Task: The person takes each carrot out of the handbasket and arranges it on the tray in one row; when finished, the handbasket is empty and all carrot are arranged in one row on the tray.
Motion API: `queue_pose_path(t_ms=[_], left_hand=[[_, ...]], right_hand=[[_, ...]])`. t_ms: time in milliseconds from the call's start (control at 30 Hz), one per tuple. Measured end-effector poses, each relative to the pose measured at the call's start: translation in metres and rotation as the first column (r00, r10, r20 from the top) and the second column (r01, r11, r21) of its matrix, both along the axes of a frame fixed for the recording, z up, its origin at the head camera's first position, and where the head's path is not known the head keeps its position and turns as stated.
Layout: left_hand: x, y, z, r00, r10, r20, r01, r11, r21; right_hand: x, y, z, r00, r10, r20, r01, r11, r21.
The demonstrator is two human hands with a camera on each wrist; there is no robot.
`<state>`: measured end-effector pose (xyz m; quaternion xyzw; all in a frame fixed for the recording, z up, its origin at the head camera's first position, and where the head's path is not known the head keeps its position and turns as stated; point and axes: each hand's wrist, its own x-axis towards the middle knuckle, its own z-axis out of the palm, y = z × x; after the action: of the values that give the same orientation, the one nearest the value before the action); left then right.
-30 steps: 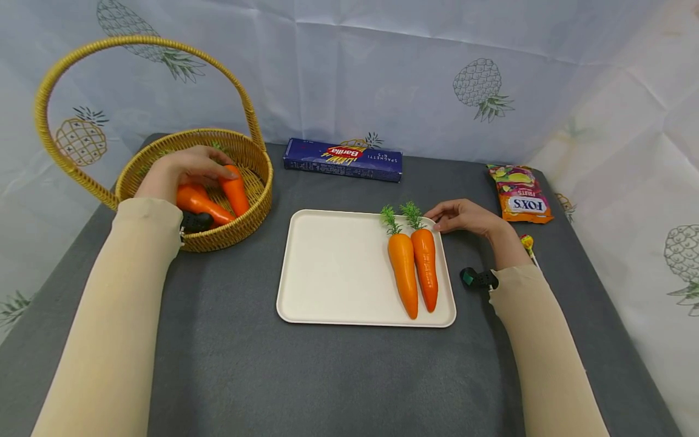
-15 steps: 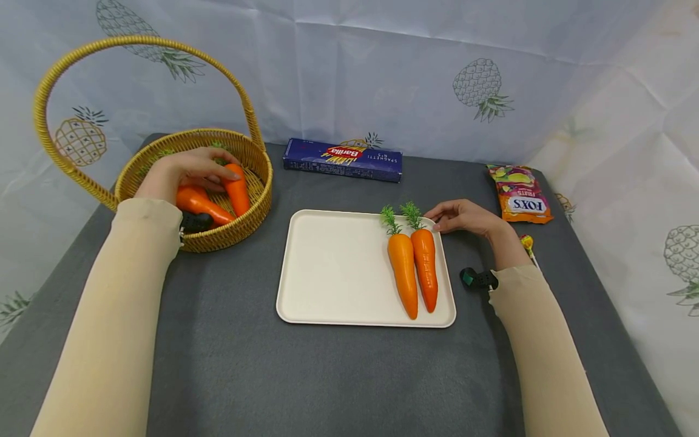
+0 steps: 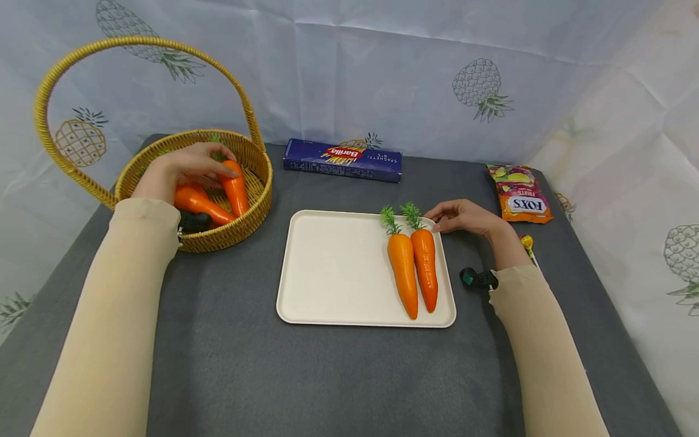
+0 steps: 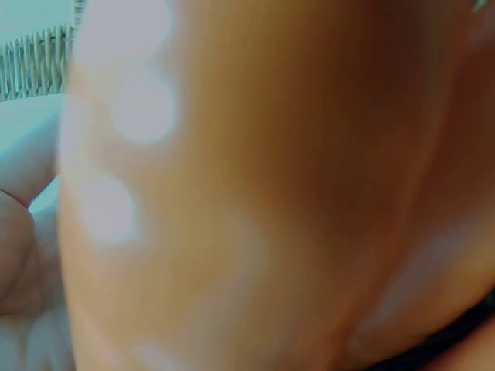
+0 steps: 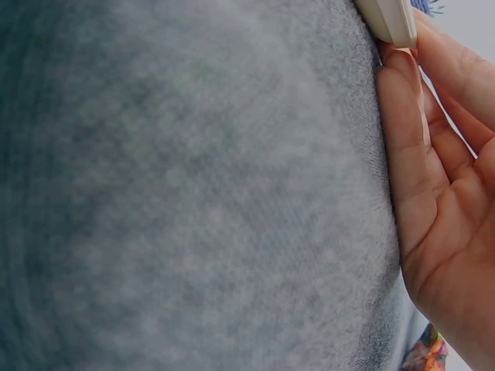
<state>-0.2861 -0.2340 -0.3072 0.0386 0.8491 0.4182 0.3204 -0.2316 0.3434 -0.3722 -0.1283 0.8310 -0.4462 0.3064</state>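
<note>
Inside the wicker basket (image 3: 258, 209) at the left, my left hand (image 3: 188, 165) grips the upper part of an orange carrot (image 3: 236, 193). A second carrot (image 3: 202, 203) lies beside it, partly under that hand. A blurred orange surface (image 4: 232, 185) fills most of the left wrist view. My right hand (image 3: 461, 216) pinches the far right corner of the cream tray (image 3: 333, 267); its thumb and fingers meet the rim in the right wrist view. Two carrots with green tops, a lighter one (image 3: 403, 273) and a redder one (image 3: 425, 267), lie side by side on the tray's right part.
A blue spaghetti box (image 3: 343, 160) lies behind the tray. At the right are a Fox's candy bag (image 3: 521, 193) and a lollipop (image 3: 526, 243). The basket's tall handle (image 3: 147, 40) arches above the left hand. A pineapple-print cloth (image 3: 382, 79) hangs behind the grey table (image 3: 327, 376).
My left hand and its carrot have shifted slightly within the basket, and a bit of green top shows more by the fingers. The right hand, tray and its two carrots stay put.
</note>
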Motion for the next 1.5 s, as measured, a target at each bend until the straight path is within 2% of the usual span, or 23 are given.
queue_pose_path(t_ms=[167,267,433,533,633,700,800,967,1033,1100,1133,1233,1367,1500], left_hand=[[0.0,-0.001,0.006,0.997,-0.024,-0.075,0.019,0.998,-0.063],[-0.001,-0.003,0.01,0.995,-0.008,-0.098,0.002,0.998,-0.065],[0.0,-0.007,0.017,0.993,0.096,-0.07,-0.094,0.995,0.029],[0.001,-0.01,0.02,0.987,0.149,-0.064,-0.143,0.985,0.099],[0.001,-0.013,0.025,0.975,0.211,-0.064,-0.198,0.965,0.173],[0.001,-0.014,0.028,0.963,0.262,-0.058,-0.242,0.941,0.235],[0.003,-0.014,0.033,0.938,0.345,-0.039,-0.312,0.886,0.343],[0.009,-0.01,0.041,0.904,0.427,0.028,-0.377,0.764,0.524],[0.011,-0.007,0.044,0.899,0.433,0.058,-0.384,0.72,0.578],[0.013,-0.005,0.047,0.899,0.431,0.078,-0.384,0.691,0.613],[0.014,-0.004,0.048,0.901,0.427,0.081,-0.38,0.684,0.623],[0.017,0.001,0.051,0.909,0.41,0.079,-0.361,0.678,0.64],[0.021,0.01,0.053,0.919,0.387,0.072,-0.339,0.687,0.642],[0.025,0.021,0.056,0.925,0.375,0.059,-0.329,0.716,0.615]], right_hand=[[0.0,0.0,0.0,1.0,0.003,0.001,-0.003,1.0,0.002],[0.001,0.0,0.0,1.0,0.0,0.0,0.0,1.0,0.002],[0.001,0.0,0.001,1.0,0.005,-0.001,-0.005,1.0,-0.004],[0.001,-0.001,0.001,1.0,0.006,-0.001,-0.006,1.0,-0.003],[0.0,0.0,0.0,1.0,0.007,0.0,-0.007,1.0,-0.003],[0.0,0.0,0.0,1.0,0.011,-0.004,-0.011,1.0,-0.007],[-0.001,0.0,-0.001,1.0,0.014,-0.003,-0.014,1.0,-0.011],[-0.001,0.0,-0.001,1.0,0.015,-0.004,-0.015,1.0,-0.014],[-0.001,0.0,0.0,1.0,0.015,-0.004,-0.015,1.0,-0.013],[-0.001,0.0,0.0,1.0,0.013,-0.003,-0.013,1.0,-0.014],[-0.001,0.0,0.0,1.0,0.011,-0.001,-0.011,1.0,-0.015],[-0.001,-0.001,0.001,1.0,0.0,0.009,0.0,1.0,-0.012],[-0.001,-0.001,0.001,1.0,-0.005,0.01,0.005,1.0,-0.006],[-0.001,-0.001,0.0,1.0,-0.001,0.001,0.001,1.0,-0.005]])
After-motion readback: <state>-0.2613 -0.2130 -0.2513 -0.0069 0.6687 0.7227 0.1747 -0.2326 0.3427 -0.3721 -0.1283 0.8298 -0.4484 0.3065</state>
